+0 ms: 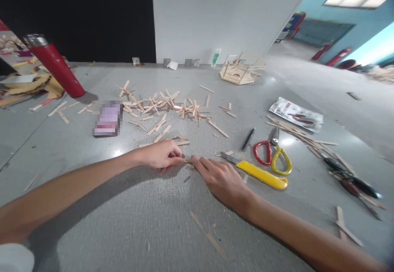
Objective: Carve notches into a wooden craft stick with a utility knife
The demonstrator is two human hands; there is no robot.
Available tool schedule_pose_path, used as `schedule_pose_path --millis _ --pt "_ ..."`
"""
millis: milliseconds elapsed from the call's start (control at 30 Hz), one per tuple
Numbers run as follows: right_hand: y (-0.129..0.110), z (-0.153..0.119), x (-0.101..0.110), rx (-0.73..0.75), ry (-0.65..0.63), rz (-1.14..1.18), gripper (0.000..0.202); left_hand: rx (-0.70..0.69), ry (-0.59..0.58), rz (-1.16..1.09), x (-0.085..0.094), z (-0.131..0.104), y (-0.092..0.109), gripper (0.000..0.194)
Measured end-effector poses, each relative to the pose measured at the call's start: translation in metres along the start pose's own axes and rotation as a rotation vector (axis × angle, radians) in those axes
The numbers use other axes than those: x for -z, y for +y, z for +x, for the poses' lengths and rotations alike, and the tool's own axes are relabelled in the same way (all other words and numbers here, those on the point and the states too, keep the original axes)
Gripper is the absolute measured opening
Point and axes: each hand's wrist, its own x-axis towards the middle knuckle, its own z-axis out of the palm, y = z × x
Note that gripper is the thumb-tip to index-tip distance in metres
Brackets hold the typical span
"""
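Close together at the middle of the grey table, both my hands pinch one small wooden craft stick [186,161]. My left hand [161,154] has its fingers closed on the left end. The fingers of my right hand [220,175] press on the other end, hiding most of it. Just right of my right hand lies a yellow-handled utility knife [261,174] with its grey blade end pointing left. Scissors [273,151] with one red and one yellow handle rest behind it, beside a black pen [248,139]. Behind my left hand are several loose craft sticks [162,133].
A heap of craft sticks [166,101] spreads across the table's middle, near a blurred-out phone [107,118]. A red bottle [58,67] stands at the back left. At the back right are a stick-built frame [241,71] and a printed packet [297,114]; pliers [351,177] lie at right.
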Motion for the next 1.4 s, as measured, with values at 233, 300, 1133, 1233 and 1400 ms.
schedule_pose_path --millis 233,300,1133,1233,1400 --pt "0.001 0.0 0.0 -0.001 -0.011 0.004 0.033 0.006 -0.004 -0.001 0.0 0.0 -0.001 0.043" --pt "0.001 0.0 0.0 0.001 -0.012 0.006 0.032 0.003 -0.001 -0.007 0.0 0.001 -0.002 0.044" --pt "0.003 -0.001 -0.002 -0.013 0.039 -0.005 0.026 0.034 -0.009 -0.018 0.001 0.0 0.0 0.041" --pt "0.002 0.0 -0.001 0.002 0.039 -0.005 0.026 0.034 -0.005 -0.024 0.0 0.0 0.001 0.04" --pt "0.0 -0.001 0.0 0.009 0.029 -0.082 0.029 0.041 -0.004 -0.006 0.0 0.0 0.003 0.037"
